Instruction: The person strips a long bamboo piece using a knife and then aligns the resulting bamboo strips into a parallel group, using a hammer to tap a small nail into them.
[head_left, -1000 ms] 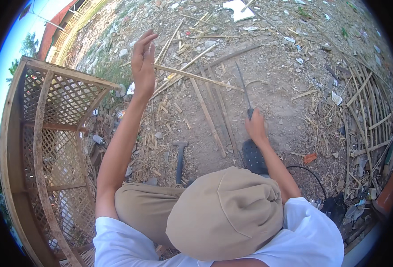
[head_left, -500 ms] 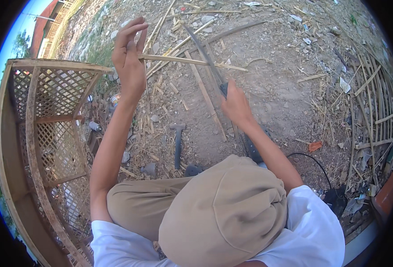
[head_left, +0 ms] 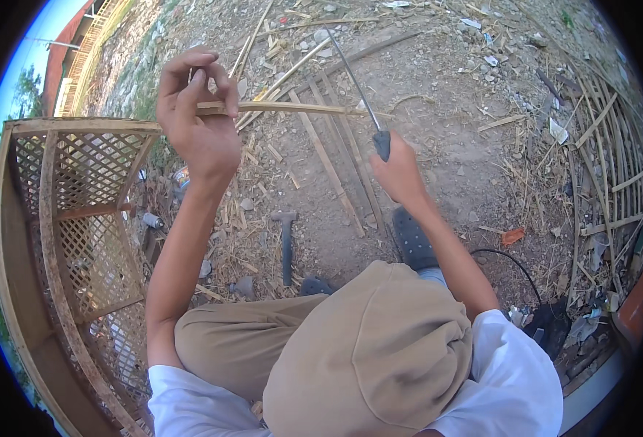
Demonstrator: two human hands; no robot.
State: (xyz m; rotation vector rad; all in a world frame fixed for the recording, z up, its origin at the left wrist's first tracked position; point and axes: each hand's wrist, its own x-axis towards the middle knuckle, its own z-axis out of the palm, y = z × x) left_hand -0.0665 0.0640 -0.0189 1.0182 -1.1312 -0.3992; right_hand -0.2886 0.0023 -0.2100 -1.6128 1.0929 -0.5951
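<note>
My left hand (head_left: 203, 142), fingers curled, grips one end of a thin bamboo strip (head_left: 285, 107), which stretches to the right above the ground. My right hand (head_left: 403, 171) is closed round the dark handle of a long-bladed knife (head_left: 353, 76). Its blade points away and slightly left, seen nearly edge-on. Near its handle end, the blade crosses the strip close to the strip's far right end. Whether the blade touches the strip I cannot tell.
A hammer (head_left: 286, 247) lies on the dirt by my knee. Wooden lattice framework (head_left: 48, 189) stands at left, and a bamboo slat panel (head_left: 612, 156) lies at right. Flat strips (head_left: 326, 164) lie ahead, near my dark clog (head_left: 413, 237). A black cable (head_left: 514, 258) curves at right.
My left hand has moved left and slightly down, its fingers curling more round the strip, which shifted left. My right hand has shifted slightly right and down, and the blade has turned edge-on.
</note>
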